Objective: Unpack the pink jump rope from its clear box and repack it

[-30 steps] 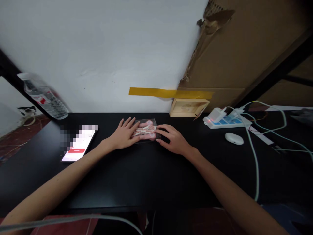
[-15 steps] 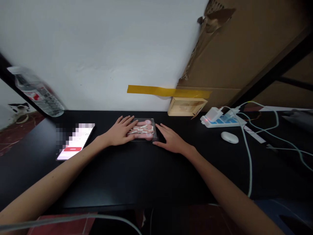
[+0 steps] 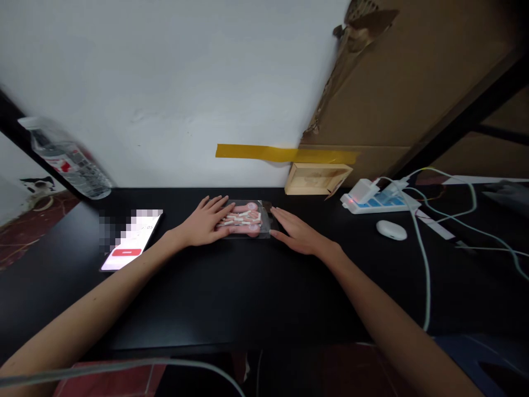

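A flat clear plastic box [image 3: 243,227] with pink and white pieces inside lies on the black desk. My left hand [image 3: 203,221] holds its left end, fingers spread over the top and back and thumb at the front edge. This hand covers part of the contents. Beyond the pieces on the right, a clear plastic end section [image 3: 265,221] sticks out. My right hand [image 3: 297,230] has its thumb and fingertips at that section's right edge, thumb in front and fingers behind. The exact finger contact there is hard to see.
A lit phone [image 3: 131,242] lies at left, near a plastic bottle [image 3: 74,164]. A shallow wooden box [image 3: 317,179] stands against the wall. At right are a power strip [image 3: 378,204] with chargers and cables, and a white earbud case [image 3: 391,230]. A cable [image 3: 421,275] hangs over the desk's front edge.
My right hand has moved slightly right, and more of the clear plastic end section shows between it and the pieces. My left hand stays on the box. The view has shifted a little.
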